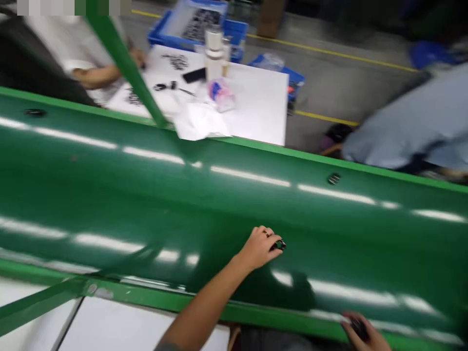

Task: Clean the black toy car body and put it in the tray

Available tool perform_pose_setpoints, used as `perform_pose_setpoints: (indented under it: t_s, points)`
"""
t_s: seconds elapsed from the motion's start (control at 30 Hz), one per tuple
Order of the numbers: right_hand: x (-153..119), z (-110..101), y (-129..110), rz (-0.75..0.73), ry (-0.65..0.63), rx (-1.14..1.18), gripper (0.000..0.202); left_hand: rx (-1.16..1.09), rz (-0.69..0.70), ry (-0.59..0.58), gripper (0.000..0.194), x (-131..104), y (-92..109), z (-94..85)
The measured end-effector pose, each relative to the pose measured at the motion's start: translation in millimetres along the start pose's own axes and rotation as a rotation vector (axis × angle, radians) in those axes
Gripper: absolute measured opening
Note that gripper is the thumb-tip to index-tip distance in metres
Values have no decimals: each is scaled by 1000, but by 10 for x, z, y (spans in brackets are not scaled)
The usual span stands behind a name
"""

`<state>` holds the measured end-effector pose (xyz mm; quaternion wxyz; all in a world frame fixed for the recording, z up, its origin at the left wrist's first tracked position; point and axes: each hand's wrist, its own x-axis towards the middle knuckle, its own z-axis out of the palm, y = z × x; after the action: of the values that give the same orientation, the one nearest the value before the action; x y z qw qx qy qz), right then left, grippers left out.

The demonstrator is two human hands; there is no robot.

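My left hand (260, 247) reaches over the green conveyor belt (146, 195), its thumb and fingers closed on a small black part (280, 244) with a ring-like outline. At the lower right, over the belt's near edge, my right hand (365, 336) holds a dark, rounded part (360, 329); blur hides its exact kind. Another small black part (334, 179) with light stripes lies on the belt near its far edge, beyond my hands. A flat black piece (35, 112) rests at the belt's far left.
Green frame posts (127, 68) rise at the belt's edges. Across it stands a white table (256, 102) with bottles (214, 53), a plastic bag and black parts. Blue bins (197, 24) sit behind. One person in white (84, 44) works there; another in light blue (409, 122) bends at right.
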<state>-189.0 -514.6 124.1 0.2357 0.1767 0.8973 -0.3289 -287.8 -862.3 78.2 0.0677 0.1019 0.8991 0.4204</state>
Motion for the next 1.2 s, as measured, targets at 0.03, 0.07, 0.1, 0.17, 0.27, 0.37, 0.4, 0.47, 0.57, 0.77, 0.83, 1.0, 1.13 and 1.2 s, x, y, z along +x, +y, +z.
perform_pose_setpoints:
  t_s: [0.03,0.07,0.1,0.17,0.27,0.37,0.4,0.47,0.57,0.77,0.83,1.0,1.13,1.2]
  points:
    - [-165,-72,61,19,-9,112,52,-66,78,-21,26,-71,407,283]
    - [-305,-150,117,27,-10,201,55,-131,142,-33,27,-140,781,496]
    - [-420,-242,176,25,-11,295,55,-194,196,-40,29,-196,1123,660]
    - [-610,-488,336,-7,-10,489,52,-304,278,-49,32,-258,1732,925]
    - [-942,-995,769,-101,9,773,49,-411,364,-74,32,-330,2579,1407]
    - [-1410,-1529,1452,-189,47,983,46,-460,427,-141,32,-502,3417,2078]
    - [-1581,-1687,1715,-208,73,1036,43,-470,449,-179,33,-579,3691,2324]
    - [-1916,-1958,2251,-228,154,1123,38,-487,489,-278,33,-741,4224,2811]
    - [-2362,-2275,2998,-213,318,1215,33,-507,540,-474,36,-959,4949,3488]
    - [-2995,-2642,4081,-90,663,1295,35,-504,608,-853,34,-1219,5943,4591]
    - [-3102,-2681,4304,-41,750,1310,37,-486,624,-957,34,-1243,6138,4876]
    - [-3094,-2688,4631,85,905,1346,38,-424,646,-1177,29,-1135,6425,5432]
    - [-2900,-2654,4796,230,983,1408,28,-317,680,-1352,29,-920,6494,5826]
    - [-2804,-2609,4877,328,997,1463,23,-230,716,-1450,31,-822,6494,6019]
